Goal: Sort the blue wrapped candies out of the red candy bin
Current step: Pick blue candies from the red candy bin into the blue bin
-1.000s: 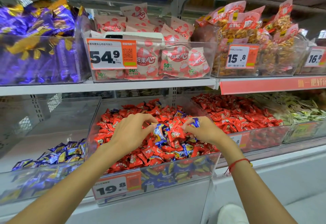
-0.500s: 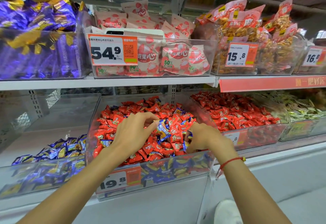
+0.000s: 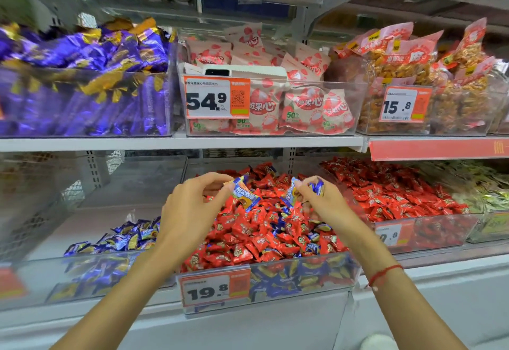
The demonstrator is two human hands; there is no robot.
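Left hand (image 3: pixel 190 209) pinching one blue wrapped candy (image 3: pixel 243 192); right hand (image 3: pixel 325 203) pinching more blue candies (image 3: pixel 296 191), both lifted just above red candy bin (image 3: pixel 303 272). Blue candy bin (image 3: pixel 41 280) lying left of left hand, nearer that hand; likely drop there next.

On the upper shelf (image 3: pixel 176 144) stand three clear bins: purple-wrapped sweets (image 3: pixel 82 74) at the left end, pink packets (image 3: pixel 303 107) in the middle, bagged snacks (image 3: pixel 399 68) toward the right. A "54.9" price tag (image 3: pixel 217 98) fronts the middle one.
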